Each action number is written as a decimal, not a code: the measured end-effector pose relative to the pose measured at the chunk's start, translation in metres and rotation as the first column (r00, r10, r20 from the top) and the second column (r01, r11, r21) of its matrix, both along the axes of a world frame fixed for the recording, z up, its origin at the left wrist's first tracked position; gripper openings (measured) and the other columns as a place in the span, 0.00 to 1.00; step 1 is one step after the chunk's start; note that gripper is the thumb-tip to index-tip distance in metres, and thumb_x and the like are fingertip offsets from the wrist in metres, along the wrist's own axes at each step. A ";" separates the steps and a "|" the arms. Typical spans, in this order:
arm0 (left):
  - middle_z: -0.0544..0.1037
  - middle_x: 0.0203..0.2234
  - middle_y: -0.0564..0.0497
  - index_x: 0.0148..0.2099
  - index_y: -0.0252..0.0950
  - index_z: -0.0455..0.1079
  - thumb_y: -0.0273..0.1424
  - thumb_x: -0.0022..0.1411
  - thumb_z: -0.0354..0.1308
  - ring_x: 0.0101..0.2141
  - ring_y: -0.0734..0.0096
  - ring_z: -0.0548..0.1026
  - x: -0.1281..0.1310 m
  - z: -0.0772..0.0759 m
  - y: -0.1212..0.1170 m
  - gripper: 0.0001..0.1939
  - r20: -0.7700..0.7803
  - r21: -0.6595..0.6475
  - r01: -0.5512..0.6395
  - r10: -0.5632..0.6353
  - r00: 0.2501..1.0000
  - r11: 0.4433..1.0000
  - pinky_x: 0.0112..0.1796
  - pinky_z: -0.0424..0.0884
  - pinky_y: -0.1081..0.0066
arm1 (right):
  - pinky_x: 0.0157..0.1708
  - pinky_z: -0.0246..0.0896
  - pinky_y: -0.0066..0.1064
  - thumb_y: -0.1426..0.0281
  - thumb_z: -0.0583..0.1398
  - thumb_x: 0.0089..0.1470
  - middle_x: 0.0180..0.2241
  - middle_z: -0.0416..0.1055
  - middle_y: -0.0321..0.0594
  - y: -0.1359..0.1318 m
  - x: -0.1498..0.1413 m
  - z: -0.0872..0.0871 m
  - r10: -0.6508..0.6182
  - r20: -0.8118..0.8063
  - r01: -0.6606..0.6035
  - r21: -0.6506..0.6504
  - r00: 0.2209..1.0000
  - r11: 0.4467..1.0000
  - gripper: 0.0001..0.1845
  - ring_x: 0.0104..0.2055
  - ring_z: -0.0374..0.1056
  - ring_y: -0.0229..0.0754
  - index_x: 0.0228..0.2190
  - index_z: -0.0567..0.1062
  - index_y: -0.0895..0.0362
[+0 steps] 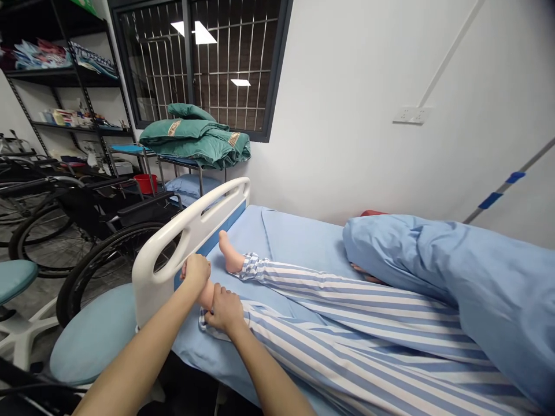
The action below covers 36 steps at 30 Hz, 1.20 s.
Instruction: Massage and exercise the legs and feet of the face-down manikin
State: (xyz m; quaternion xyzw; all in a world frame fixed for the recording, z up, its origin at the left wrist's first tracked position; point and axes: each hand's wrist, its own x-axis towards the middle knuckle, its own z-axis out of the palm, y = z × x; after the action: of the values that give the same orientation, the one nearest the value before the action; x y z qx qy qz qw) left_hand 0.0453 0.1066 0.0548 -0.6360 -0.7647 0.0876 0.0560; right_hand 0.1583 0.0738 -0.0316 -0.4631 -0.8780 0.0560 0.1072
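Note:
Someone in blue-and-white striped pyjama trousers (pixel 321 346) lies on a bed with a light blue sheet (pixel 295 231). My left hand (pixel 198 270) is closed round the front of the nearer foot (pixel 207 296), hiding most of its toes. Just behind it, my right hand (pixel 226 311) wraps over the ankle of that same leg, at the bunched trouser cuff. The farther foot (pixel 230 254) is bare, toes up, apart from both hands. A blue quilt (pixel 416 254) covers the upper legs at the right, and part of a hand (pixel 368 275) shows under its edge.
A white footboard (pixel 145 277) stands close to my left hand. Left of it are a teal stool (pixel 95 335) and several wheelchairs (pixel 125 248). Green folded quilts (pixel 199 136) lie on a stand below the window. Black shelving (pixel 78 72) and a red bucket (pixel 146 184) are farther back.

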 end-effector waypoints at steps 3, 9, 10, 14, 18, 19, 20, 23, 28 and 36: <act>0.75 0.20 0.34 0.34 0.24 0.75 0.31 0.60 0.41 0.28 0.55 0.75 0.001 -0.006 0.001 0.22 -0.010 0.004 0.047 -0.047 0.999 0.999 0.29 0.67 0.62 | 0.31 0.63 0.40 0.62 0.57 0.37 0.35 0.68 0.47 0.001 0.000 -0.001 0.000 0.002 0.000 -0.003 1.000 1.000 0.26 0.35 0.68 0.53 0.40 0.60 0.58; 0.77 0.27 0.34 0.34 0.26 0.75 0.23 0.57 0.42 0.33 0.56 0.74 0.007 -0.021 -0.014 0.18 -0.051 0.121 0.186 -0.181 0.982 0.975 0.37 0.61 0.59 | 0.32 0.63 0.41 0.61 0.58 0.37 0.35 0.68 0.48 0.002 -0.001 -0.003 -0.004 0.008 0.004 0.003 1.000 1.000 0.27 0.35 0.68 0.53 0.41 0.60 0.59; 0.76 0.29 0.34 0.34 0.25 0.74 0.23 0.58 0.41 0.34 0.55 0.73 0.009 -0.024 -0.017 0.19 -0.065 0.155 0.197 -0.189 0.980 0.968 0.39 0.59 0.59 | 0.32 0.63 0.41 0.61 0.58 0.37 0.35 0.68 0.48 0.002 -0.001 -0.004 -0.005 0.011 0.005 0.008 1.000 1.000 0.28 0.35 0.68 0.53 0.41 0.60 0.60; 0.75 0.28 0.33 0.34 0.23 0.74 0.25 0.58 0.41 0.34 0.54 0.70 0.014 -0.033 -0.026 0.19 -0.105 0.285 0.212 -0.189 0.976 0.935 0.42 0.55 0.57 | 0.32 0.63 0.40 0.61 0.58 0.37 0.35 0.68 0.49 0.002 -0.002 -0.006 0.003 0.029 -0.004 0.012 1.000 1.000 0.28 0.35 0.68 0.52 0.41 0.61 0.61; 0.75 0.29 0.35 0.33 0.26 0.74 0.29 0.57 0.44 0.35 0.54 0.68 0.016 -0.036 -0.031 0.18 -0.138 0.354 0.212 -0.173 0.975 0.911 0.47 0.51 0.56 | 0.33 0.63 0.40 0.61 0.58 0.38 0.36 0.68 0.49 0.002 -0.001 -0.006 0.000 0.031 -0.001 0.012 1.000 1.000 0.29 0.36 0.68 0.52 0.42 0.61 0.61; 0.75 0.29 0.35 0.33 0.26 0.74 0.29 0.57 0.45 0.36 0.54 0.67 0.016 -0.035 -0.033 0.17 -0.143 0.367 0.210 -0.168 0.975 0.906 0.48 0.50 0.55 | 0.33 0.63 0.40 0.61 0.58 0.38 0.36 0.68 0.49 0.002 -0.001 -0.006 0.001 0.030 -0.001 0.014 1.000 1.000 0.29 0.36 0.68 0.52 0.43 0.61 0.61; 0.74 0.30 0.35 0.33 0.27 0.74 0.30 0.57 0.45 0.37 0.54 0.67 0.016 -0.035 -0.035 0.17 -0.143 0.380 0.203 -0.160 0.977 0.902 0.49 0.49 0.54 | 0.33 0.63 0.40 0.61 0.59 0.38 0.36 0.68 0.49 0.001 -0.001 -0.005 0.004 0.028 -0.004 0.017 1.000 1.000 0.30 0.36 0.68 0.52 0.43 0.61 0.61; 0.73 0.36 0.34 0.35 0.28 0.73 0.30 0.59 0.42 0.43 0.51 0.64 0.017 -0.034 -0.043 0.18 -0.119 0.419 0.161 -0.121 0.985 0.894 0.47 0.52 0.51 | 0.33 0.63 0.40 0.61 0.59 0.38 0.37 0.68 0.48 0.001 -0.001 -0.004 0.016 0.026 -0.016 0.015 1.000 1.000 0.30 0.36 0.68 0.52 0.43 0.60 0.60; 0.60 0.55 0.35 0.41 0.31 0.72 0.34 0.61 0.40 0.53 0.44 0.54 0.018 -0.031 -0.053 0.20 -0.030 0.452 0.018 -0.005 1.000 0.892 0.39 0.60 0.55 | 0.33 0.62 0.40 0.62 0.59 0.38 0.37 0.68 0.48 -0.001 0.000 0.000 0.010 0.029 -0.010 0.009 1.000 1.000 0.31 0.37 0.68 0.52 0.45 0.58 0.60; 0.64 0.46 0.36 0.44 0.34 0.68 0.38 0.61 0.39 0.39 0.55 0.68 0.011 -0.023 -0.054 0.20 0.104 0.399 -0.126 0.092 0.990 0.908 0.30 0.66 0.67 | 0.33 0.62 0.39 0.62 0.59 0.38 0.37 0.68 0.47 -0.001 0.000 -0.001 0.001 0.009 -0.001 0.005 1.000 1.000 0.27 0.36 0.68 0.52 0.41 0.60 0.58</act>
State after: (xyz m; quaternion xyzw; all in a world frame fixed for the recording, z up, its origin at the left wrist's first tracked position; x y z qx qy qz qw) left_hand 0.0563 0.0530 0.0321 -0.5700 -0.8022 -0.0961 0.1495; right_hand 0.1583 0.0723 -0.0325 -0.4627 -0.8788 0.0519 0.1044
